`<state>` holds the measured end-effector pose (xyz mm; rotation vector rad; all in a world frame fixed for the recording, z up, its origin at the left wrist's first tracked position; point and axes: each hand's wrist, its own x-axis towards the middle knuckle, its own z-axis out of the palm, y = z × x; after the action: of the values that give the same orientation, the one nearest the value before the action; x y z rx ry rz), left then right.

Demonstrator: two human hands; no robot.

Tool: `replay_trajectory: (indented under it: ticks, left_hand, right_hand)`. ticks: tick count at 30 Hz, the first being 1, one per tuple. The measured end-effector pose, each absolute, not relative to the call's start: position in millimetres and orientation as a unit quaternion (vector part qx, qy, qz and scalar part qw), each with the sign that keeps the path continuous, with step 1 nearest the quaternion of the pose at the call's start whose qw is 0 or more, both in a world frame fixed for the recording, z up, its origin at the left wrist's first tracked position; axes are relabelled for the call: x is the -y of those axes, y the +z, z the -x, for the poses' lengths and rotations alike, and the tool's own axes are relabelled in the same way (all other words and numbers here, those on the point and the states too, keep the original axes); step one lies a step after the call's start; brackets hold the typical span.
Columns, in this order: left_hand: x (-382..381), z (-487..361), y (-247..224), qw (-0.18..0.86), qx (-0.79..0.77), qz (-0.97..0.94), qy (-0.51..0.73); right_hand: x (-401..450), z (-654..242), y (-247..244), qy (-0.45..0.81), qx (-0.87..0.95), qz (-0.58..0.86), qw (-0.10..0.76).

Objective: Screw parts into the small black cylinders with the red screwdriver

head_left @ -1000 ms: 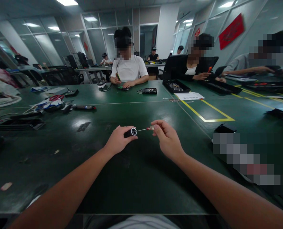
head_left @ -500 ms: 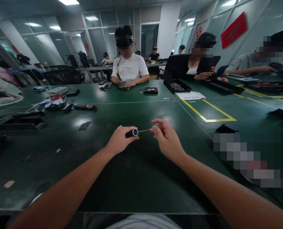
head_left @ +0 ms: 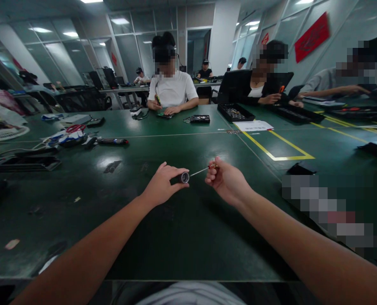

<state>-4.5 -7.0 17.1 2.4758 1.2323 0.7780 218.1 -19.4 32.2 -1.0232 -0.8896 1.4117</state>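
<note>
Between thumb and fingers, my left hand (head_left: 161,185) grips a short black cylinder (head_left: 184,178) with a silvery ring at its open end, which looks like a flashlight head. That end faces me and slightly to the right. My right hand (head_left: 228,180) is closed around the red and clear handle of a small screwdriver (head_left: 201,171). Its thin metal shaft points left, with the tip at the right edge of the cylinder; whether it touches inside I cannot tell. Both hands are above the green table (head_left: 175,250).
On the left lie red-handled scissors (head_left: 76,128) on cloth, a dark pen-like tool (head_left: 113,141) and a black tray (head_left: 23,163). A person in white (head_left: 172,91) works opposite. Black parts trays (head_left: 235,113) and yellow tape (head_left: 291,159) are at right, near a blurred-out object (head_left: 328,212).
My right hand has turned and closed more tightly around the screwdriver handle, which has risen, so the shaft now slants. The cylinder in my left hand has moved slightly right.
</note>
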Motion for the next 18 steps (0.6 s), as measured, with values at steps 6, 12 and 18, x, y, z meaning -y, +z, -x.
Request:
replay_trajectory:
  ticks: [6,12,18]
  left_hand:
    - [4,6,15,0.160,-0.463,-0.826,0.279]
    - [7,4,16,0.158,-0.469,-0.821,0.283]
    - [6,4,14,0.156,-0.473,-0.820,0.283]
  right_hand:
    - [19,-218,25,0.481,0.454,0.434,0.613]
    - [22,-215,21,0.419,0.529,0.440,0.593]
    - [30,-217,29,0.366,0.607,0.424,0.564]
